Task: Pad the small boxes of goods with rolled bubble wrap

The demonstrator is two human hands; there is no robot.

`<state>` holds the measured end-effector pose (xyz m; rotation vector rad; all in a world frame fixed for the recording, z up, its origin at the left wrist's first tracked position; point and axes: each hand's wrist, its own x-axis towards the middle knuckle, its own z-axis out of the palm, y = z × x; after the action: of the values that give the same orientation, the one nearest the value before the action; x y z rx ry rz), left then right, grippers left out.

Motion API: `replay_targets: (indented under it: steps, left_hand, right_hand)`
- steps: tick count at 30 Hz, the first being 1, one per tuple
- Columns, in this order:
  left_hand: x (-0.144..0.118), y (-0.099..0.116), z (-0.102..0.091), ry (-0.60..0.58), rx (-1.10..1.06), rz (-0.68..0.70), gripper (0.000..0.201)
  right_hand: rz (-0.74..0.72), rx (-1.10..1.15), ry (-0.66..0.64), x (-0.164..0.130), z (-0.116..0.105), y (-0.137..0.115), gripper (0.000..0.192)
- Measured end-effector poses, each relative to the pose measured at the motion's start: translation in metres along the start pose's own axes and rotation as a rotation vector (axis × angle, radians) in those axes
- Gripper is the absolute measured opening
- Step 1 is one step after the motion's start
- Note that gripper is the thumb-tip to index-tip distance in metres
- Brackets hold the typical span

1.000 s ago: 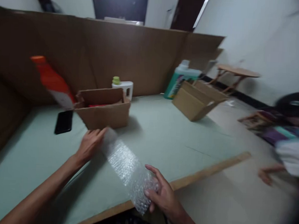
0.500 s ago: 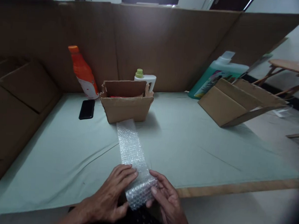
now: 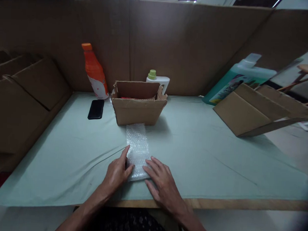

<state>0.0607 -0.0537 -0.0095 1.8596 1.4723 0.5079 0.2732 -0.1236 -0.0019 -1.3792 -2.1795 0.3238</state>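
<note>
Pressing flat on a strip of bubble wrap [image 3: 138, 149], both hands rest near the front edge of the bench [image 3: 65, 152]. Left hand [image 3: 117, 171]: open, fingers spread, thumb on the strip's left side. Right hand [image 3: 161, 180]: open, palm down, fingertips on the strip's near end, seemingly to hold it smooth; neither grips it. Strip: runs from the hands back to touch an open cardboard box [image 3: 138, 106]. Phone [image 3: 95, 109]: left of box. Orange bottle [image 3: 94, 71] and white bottle [image 3: 158, 81]: along the back edge. Green jug [image 3: 234, 81] and tipped carton [image 3: 256, 109]: right back corner.
</note>
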Motion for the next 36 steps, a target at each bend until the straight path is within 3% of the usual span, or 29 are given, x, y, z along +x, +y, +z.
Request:
replay_targets:
  steps: [4, 6, 8, 10, 12, 15, 20, 23, 25, 27, 31, 36]
  left_hand:
    - [-0.019, -0.006, -0.004, 0.203, 0.07, 0.285, 0.064]
    - [-0.032, -0.008, -0.007, 0.183, 0.065, 0.447, 0.063]
    - [-0.042, -0.011, -0.007, 0.127, 0.065, 0.504, 0.058]
    - [-0.045, -0.013, -0.004, 0.117, 0.07, 0.463, 0.051]
    - [-0.04, -0.016, 0.0, 0.141, 0.088, 0.395, 0.046]
    - [-0.025, -0.019, 0.005, 0.172, 0.149, 0.336, 0.045]
    - [-0.019, -0.018, -0.002, 0.237, 0.177, 0.409, 0.045]
    - [-0.033, -0.017, -0.011, 0.154, 0.154, 0.496, 0.048]
    - [-0.043, -0.018, -0.015, 0.086, 0.123, 0.48, 0.047]
    - [-0.048, -0.02, -0.017, 0.065, 0.101, 0.419, 0.044]
    - [-0.034, -0.022, -0.015, 0.112, 0.179, 0.346, 0.039]
    - [-0.014, -0.019, -0.016, 0.169, 0.295, 0.342, 0.038]
  right_hand:
    - [-0.03, -0.038, -0.024, 0.012, 0.005, 0.0, 0.026]
    - [0.007, 0.037, -0.057, 0.016, 0.002, -0.002, 0.024]
    - [0.048, 0.103, -0.094, 0.019, -0.001, -0.004, 0.023]
    - [0.081, 0.123, -0.069, 0.019, -0.005, -0.005, 0.024]
    - [0.078, 0.077, 0.057, 0.017, -0.008, -0.006, 0.026]
    - [-0.018, -0.028, 0.198, 0.012, -0.009, -0.009, 0.024]
    - [-0.115, -0.109, 0.018, 0.02, 0.002, -0.008, 0.027]
    - [-0.04, 0.009, -0.064, 0.027, 0.002, -0.007, 0.027]
    - [0.016, 0.104, -0.136, 0.026, -0.003, -0.009, 0.027]
    - [0.038, 0.125, -0.116, 0.021, -0.009, -0.012, 0.03]
    - [-0.016, 0.013, 0.07, 0.01, -0.011, -0.015, 0.036]
    - [-0.051, -0.083, -0.043, 0.018, 0.002, -0.015, 0.038]
